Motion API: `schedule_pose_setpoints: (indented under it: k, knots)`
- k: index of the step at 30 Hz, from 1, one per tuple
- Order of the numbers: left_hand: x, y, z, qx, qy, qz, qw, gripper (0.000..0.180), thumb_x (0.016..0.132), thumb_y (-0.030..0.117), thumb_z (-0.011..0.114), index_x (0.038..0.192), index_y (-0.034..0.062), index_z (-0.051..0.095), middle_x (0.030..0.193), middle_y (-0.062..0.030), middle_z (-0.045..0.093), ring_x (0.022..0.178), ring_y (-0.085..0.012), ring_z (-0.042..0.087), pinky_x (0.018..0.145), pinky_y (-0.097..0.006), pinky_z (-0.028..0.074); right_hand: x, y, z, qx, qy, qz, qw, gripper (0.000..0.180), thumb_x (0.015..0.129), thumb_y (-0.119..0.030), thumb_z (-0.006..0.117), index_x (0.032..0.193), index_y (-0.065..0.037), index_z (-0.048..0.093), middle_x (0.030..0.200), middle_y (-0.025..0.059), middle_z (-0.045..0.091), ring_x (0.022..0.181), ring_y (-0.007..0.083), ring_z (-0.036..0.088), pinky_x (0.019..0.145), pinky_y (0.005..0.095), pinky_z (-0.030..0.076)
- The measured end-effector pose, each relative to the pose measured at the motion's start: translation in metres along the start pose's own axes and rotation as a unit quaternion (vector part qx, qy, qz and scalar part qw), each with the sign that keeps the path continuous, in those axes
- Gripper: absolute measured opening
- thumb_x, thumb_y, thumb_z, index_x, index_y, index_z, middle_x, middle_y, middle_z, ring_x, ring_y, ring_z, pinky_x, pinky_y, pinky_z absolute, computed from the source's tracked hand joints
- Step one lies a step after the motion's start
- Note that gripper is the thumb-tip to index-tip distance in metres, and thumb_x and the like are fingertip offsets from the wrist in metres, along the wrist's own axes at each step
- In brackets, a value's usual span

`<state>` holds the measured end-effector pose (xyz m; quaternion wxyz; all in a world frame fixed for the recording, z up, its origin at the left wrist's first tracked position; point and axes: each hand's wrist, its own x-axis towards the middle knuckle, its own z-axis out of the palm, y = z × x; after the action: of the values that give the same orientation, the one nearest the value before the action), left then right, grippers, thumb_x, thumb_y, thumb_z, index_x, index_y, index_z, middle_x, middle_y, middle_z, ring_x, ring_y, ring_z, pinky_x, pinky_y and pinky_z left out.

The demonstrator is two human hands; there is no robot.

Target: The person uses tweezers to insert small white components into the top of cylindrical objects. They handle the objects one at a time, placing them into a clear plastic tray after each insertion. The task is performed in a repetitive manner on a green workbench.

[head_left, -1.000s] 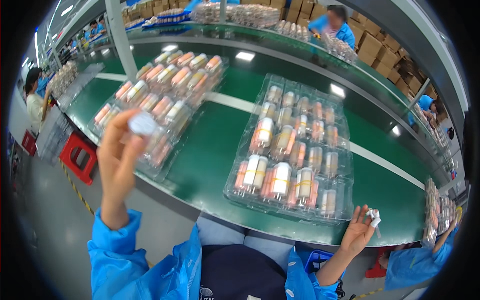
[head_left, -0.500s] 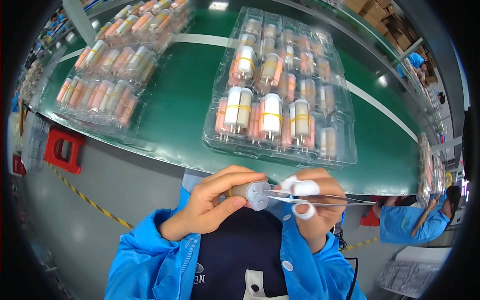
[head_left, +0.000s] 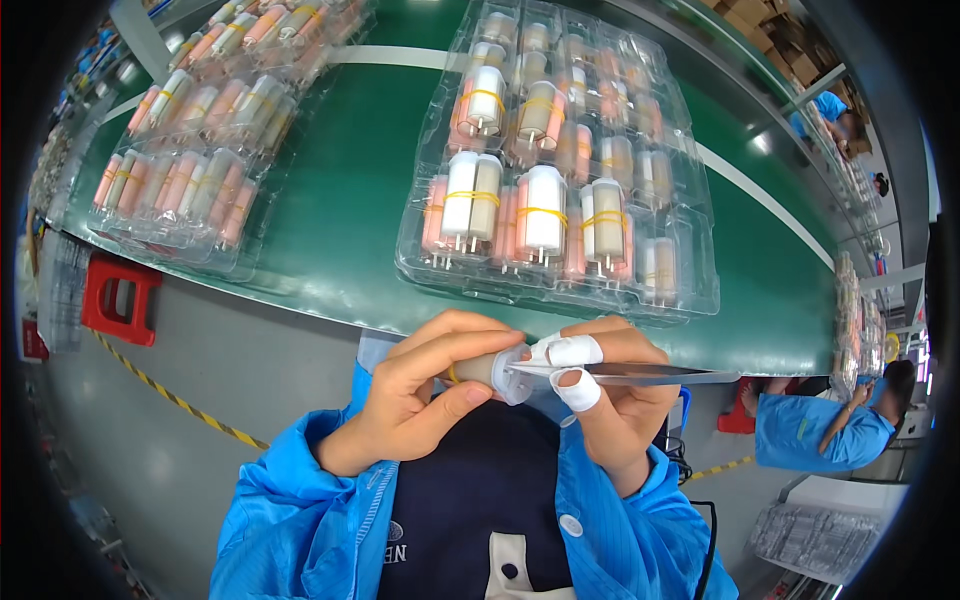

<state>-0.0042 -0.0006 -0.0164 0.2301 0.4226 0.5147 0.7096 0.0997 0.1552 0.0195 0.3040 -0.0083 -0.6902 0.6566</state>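
My left hand [head_left: 420, 390] is wrapped round a bundle of capped cylinders [head_left: 476, 370], its clear end caps turned to the right. A yellow rubber band shows beside my fingers. In my right hand [head_left: 610, 385], white tape covers the thumb and finger tips, which pinch a pair of metal tweezers [head_left: 660, 376]. The tweezers' points reach the face of the end cap [head_left: 511, 376]; what they grip there is too small to make out. Beyond my hands, a clear plastic tray [head_left: 440, 280] holds several similar banded bundles [head_left: 542, 210] in white, grey and pink.
Another stack of clear trays [head_left: 190, 235] with bundles stands at the left of the green worktable [head_left: 330, 200]. A red stool [head_left: 120, 298] is on the floor at left. At right, a person in a blue coat [head_left: 820, 430] sits near more trays [head_left: 855, 330].
My right hand has moved left and closed the tweezers' points together at the end cap. The left hand and its bundle have shifted slightly to the left.
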Motion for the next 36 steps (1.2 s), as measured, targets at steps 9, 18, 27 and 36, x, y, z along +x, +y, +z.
schedule_pose_setpoints:
  k: [9,18,27,36]
  knots:
    - [-0.002,-0.003,-0.001,0.028,0.015,0.001,1.000,0.040,0.092,0.021,0.059,0.118,-0.0092,0.057,0.113,-0.0214,0.057,0.104,-0.0269,0.057,0.088,-0.036,0.046,0.000,0.004,0.002,0.006,0.006,0.001,1.000,0.016,0.080,0.002,0.069,0.097,0.002,0.066,0.090,0.0143,0.067,0.080,0.0176,0.065,0.068,0.0275,0.051]
    - [0.000,0.000,0.002,0.035,0.020,0.023,0.999,0.041,0.093,0.023,0.058,0.118,-0.0102,0.057,0.112,-0.0224,0.058,0.103,-0.0278,0.058,0.087,-0.036,0.046,-0.005,0.012,0.004,0.097,0.030,-0.003,0.995,0.017,0.081,0.003,0.067,0.098,0.003,0.065,0.092,0.0154,0.066,0.082,0.0183,0.064,0.069,0.0277,0.051]
    - [0.000,-0.003,0.000,0.049,0.021,0.017,0.998,0.041,0.093,0.023,0.058,0.117,-0.0101,0.058,0.112,-0.0224,0.058,0.102,-0.0275,0.058,0.086,-0.036,0.047,-0.004,0.010,0.004,0.036,0.020,-0.010,0.999,0.016,0.081,0.003,0.067,0.097,0.003,0.065,0.092,0.0159,0.066,0.082,0.0188,0.065,0.070,0.0277,0.052]
    - [-0.001,-0.004,0.000,0.050,0.021,0.019,0.998,0.042,0.093,0.024,0.058,0.117,-0.0098,0.058,0.112,-0.0222,0.058,0.102,-0.0272,0.058,0.086,-0.035,0.047,-0.006,0.014,0.004,0.068,0.023,-0.004,0.997,0.017,0.081,0.004,0.067,0.098,0.004,0.065,0.093,0.0159,0.066,0.084,0.0186,0.064,0.072,0.0280,0.052]
